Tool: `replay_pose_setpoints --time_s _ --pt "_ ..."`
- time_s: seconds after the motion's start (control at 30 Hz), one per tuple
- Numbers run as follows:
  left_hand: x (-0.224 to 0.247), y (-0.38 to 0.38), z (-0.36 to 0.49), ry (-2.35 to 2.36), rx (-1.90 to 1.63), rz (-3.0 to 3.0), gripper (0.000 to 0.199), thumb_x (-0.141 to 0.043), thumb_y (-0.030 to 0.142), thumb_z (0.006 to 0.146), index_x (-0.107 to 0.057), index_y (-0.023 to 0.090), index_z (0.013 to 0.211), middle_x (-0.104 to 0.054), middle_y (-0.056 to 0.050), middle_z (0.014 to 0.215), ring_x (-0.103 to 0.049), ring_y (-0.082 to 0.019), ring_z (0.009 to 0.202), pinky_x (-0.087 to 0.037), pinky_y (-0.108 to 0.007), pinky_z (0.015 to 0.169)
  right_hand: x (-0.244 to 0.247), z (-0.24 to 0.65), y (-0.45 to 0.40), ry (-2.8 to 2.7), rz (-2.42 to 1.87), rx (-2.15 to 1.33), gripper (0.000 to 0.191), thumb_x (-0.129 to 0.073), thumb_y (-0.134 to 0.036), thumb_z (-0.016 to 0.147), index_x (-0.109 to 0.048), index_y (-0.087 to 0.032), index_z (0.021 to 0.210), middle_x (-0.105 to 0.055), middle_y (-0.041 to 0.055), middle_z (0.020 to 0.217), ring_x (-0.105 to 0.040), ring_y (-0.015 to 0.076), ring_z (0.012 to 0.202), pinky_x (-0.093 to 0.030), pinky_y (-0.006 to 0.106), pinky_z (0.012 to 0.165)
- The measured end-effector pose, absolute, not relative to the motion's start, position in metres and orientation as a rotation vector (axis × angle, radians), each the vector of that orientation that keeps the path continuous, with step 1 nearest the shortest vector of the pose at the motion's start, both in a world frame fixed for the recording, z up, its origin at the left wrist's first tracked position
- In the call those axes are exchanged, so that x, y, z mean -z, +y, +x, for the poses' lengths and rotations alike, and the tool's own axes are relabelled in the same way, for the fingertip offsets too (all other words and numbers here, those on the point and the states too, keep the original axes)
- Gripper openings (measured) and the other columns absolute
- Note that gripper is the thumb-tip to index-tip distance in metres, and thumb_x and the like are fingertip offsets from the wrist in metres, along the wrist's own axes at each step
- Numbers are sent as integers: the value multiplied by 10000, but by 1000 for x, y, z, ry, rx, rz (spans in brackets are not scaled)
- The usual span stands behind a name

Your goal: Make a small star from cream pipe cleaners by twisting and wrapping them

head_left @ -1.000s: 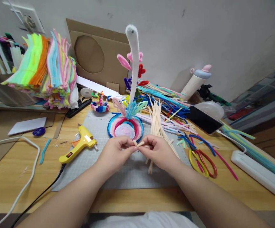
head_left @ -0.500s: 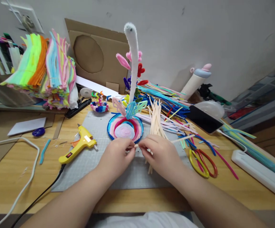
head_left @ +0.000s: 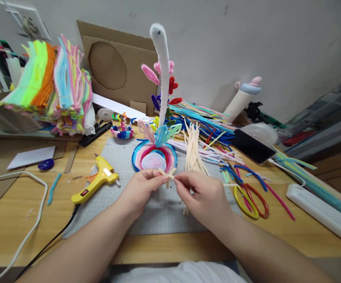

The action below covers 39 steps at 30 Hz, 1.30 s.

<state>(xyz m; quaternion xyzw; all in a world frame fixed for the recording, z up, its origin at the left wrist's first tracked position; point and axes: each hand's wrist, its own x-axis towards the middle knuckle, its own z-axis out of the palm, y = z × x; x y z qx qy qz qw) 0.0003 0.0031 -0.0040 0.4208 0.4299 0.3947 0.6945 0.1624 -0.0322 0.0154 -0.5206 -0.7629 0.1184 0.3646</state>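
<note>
Over the grey mat (head_left: 164,220): two bare hands meet at one small workpiece.
Short crossed piece of cream fuzzy pipe cleaner (head_left: 169,175): held between the fingertips, just near of the disc; visible ends point far-left, far-right and near.
Left hand (head_left: 142,188): thumb and forefinger pinch the crossed piece from the left.
Right hand (head_left: 204,192): thumb and forefinger pinch it from the right.
Piece to fingertips: right of the left fingertips, left of the right ones; both in contact, neither hand clearly nearer.
Thin straight cream strip (head_left: 231,184): projects right from behind the right hand, long axis left to right; any join to the crossed piece is hidden.
Round coiled disc in blue, pink and white (head_left: 154,160): flat on the mat, far of the left hand.
Loose bundle of long cream pipe cleaners (head_left: 192,147): runs near to far, partly hidden by the right hand.
Yellow plastic glue gun (head_left: 101,177): left of the left hand, apart.
</note>
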Motion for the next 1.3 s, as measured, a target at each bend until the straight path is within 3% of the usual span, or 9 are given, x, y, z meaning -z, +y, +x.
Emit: replay_pose_setpoints --time_s 0.3,0.47,0.67,0.9,1.07,1.3 --pt "12 5 0 812 -841 753 160 -705 253 678 -613 126 643 -514 7 612 -411 -90 567 -319 -213 553 -18 158 -30 -1551 -1386 -928 142 -574 -277 790 -639 -151 798 -537 -16 556 -460 93 480 -354 194 446" --pt "9 3 1 816 -888 812 172 -698 240 701 -604 133 603 -532 20 584 -416 -79 557 -323 -201 560 -21 156 -28 -1412 -1311 -1101 153 -594 -283 775 -631 -134 783 -516 -19 554 -424 79 468 -325 188 430" --pt "6 1 5 841 -1050 961 93 -659 225 747 -615 156 703 -607 21 652 -505 -90 625 -381 -210 630 -10 153 -33 -1546 -1310 -971 140 -568 -263 804 -641 -157 860 -472 -39 533 -408 79 456 -307 189 420" --pt "5 0 7 859 -1001 903 166 -703 201 681 -559 178 760 -647 23 677 -587 -113 656 -423 -229 658 -8 156 -33 -1702 -1294 -744 136 -529 -218 831 -648 -194 893 -632 3 690 -526 96 527 -401 198 492" --pt "4 -1 4 1105 -1112 1490 44 -645 172 706 -633 172 748 -667 -26 773 -610 -161 742 -443 -262 680 -9 159 -33 -1723 -1334 -729 142 -525 -236 835 -641 -194 905 -596 -15 614 -518 100 502 -397 196 471" --pt "5 -5 2 1200 -1094 1994 135 -583 102 715 -661 189 785 -684 -15 779 -612 -157 766 -436 -245 709 -12 161 -32 -1851 -1385 -580 120 -517 -193 822 -636 -202 839 -616 -22 631 -521 96 509 -385 201 503"
